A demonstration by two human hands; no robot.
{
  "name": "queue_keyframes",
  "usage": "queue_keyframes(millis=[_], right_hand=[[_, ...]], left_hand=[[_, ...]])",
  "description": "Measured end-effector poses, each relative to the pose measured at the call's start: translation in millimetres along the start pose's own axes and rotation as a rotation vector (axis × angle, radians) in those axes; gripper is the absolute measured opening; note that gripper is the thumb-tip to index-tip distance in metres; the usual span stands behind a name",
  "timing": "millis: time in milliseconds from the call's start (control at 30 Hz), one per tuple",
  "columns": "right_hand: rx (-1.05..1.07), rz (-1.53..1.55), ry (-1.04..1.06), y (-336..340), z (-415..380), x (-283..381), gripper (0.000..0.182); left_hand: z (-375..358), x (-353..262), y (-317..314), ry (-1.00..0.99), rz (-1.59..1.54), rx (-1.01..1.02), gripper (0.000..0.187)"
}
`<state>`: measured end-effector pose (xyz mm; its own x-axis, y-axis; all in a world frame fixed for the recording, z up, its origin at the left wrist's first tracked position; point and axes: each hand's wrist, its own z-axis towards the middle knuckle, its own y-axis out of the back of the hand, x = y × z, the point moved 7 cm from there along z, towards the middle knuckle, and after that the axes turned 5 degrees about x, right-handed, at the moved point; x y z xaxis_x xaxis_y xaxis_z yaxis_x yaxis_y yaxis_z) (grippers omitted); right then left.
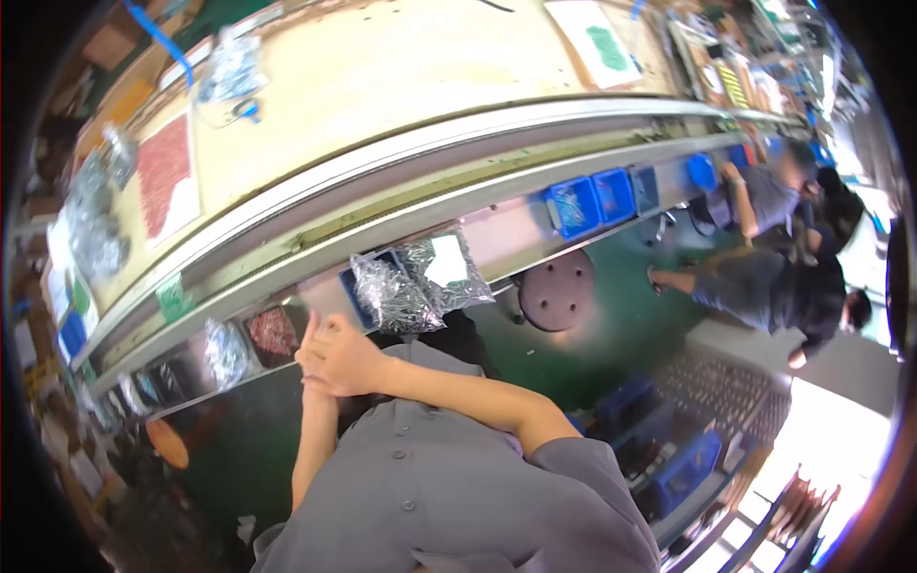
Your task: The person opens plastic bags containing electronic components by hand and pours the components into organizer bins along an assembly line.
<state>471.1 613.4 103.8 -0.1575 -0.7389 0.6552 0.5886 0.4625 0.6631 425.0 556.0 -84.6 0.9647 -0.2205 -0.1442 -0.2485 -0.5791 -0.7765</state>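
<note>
My right hand [355, 357] is closed around my left hand [311, 334] in front of my chest, at the near edge of the bench ledge. It covers most of my left hand, whose visible finger is stretched out and upward. No other thing shows between the hands. Just right of them, a clear plastic bag [392, 298] of small shiny metal parts lies on the ledge, partly over a dark blue bin. Another such bag [447, 271] with a white label lies against it. Left of my hands is a heap of small red parts [273, 331], beside a clear bag of pale parts [227, 353].
Blue bins [573, 207] stand further right along the ledge. A round stool [557, 290] stands on the green floor. Two people [764, 196] are at the right. The wide table [382, 67] beyond bears red and green parts on white sheets. A rack [688, 473] stands behind right.
</note>
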Motion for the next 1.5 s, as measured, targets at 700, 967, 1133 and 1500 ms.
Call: queue_keyframes(millis=[700,967,1133,1500], right_hand=[[0.118,0.600,-1.123,17.5,-204.0,-285.1,0.052],[-0.119,0.618,-1.231,20.0,-216.7,-287.5,0.048],[-0.080,0.339,-1.139,93.2,-203.7,-266.6,0.039],[-0.079,-0.355,-0.870,162.0,-186.9,-251.4,0.041]], left_hand=[[31.9,23.4,-40.0,-0.301,1.696,-0.790,0.042],[32.4,5.6,-48.1,-0.419,1.800,-0.794,0.027],[17.3,10.0,-37.8,-0.405,1.226,-0.484,0.019],[-28.5,14.3,-60.2,-0.329,0.416,-0.151,0.019]])
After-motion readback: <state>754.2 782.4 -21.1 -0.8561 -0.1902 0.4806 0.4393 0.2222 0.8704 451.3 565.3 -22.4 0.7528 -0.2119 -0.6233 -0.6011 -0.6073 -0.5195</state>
